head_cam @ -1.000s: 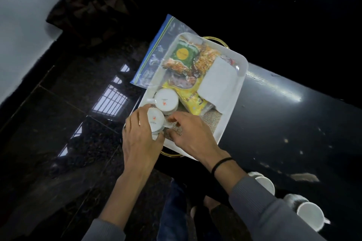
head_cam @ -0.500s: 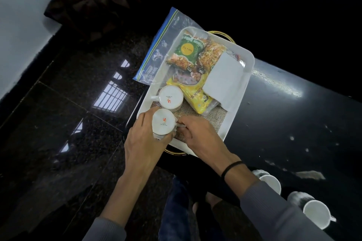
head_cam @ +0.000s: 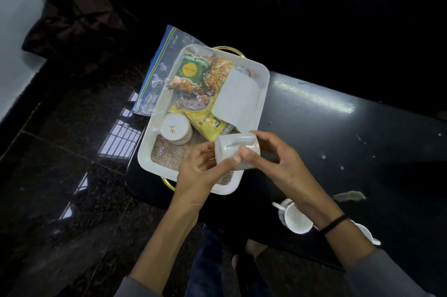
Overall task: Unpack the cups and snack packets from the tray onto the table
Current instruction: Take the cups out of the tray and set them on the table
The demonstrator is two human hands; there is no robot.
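Observation:
A white tray (head_cam: 263, 74) sits on the left end of the black table (head_cam: 338, 132). Above the tray's near end I hold a white cup (head_cam: 229, 149) on its side, handle up. My left hand (head_cam: 200, 173) grips it from below and my right hand (head_cam: 273, 163) holds its right side. Another white cup (head_cam: 175, 128) stands upside down in the tray. Behind it lie a green snack packet (head_cam: 191, 72), an orange snack packet (head_cam: 217, 74), a yellow snack packet (head_cam: 208, 120) and a white napkin (head_cam: 235, 96).
Two white cups (head_cam: 296, 218) (head_cam: 365, 234) stand upright on the table near my right wrist. A clear zip bag (head_cam: 157, 81) with a blue edge hangs over the tray's left side. Dark glossy floor lies to the left. A dark bag (head_cam: 72, 26) rests by the wall.
The near cup has been lifted off the tray's mat and tipped onto its side between both hands, moving right. The view shifted slightly.

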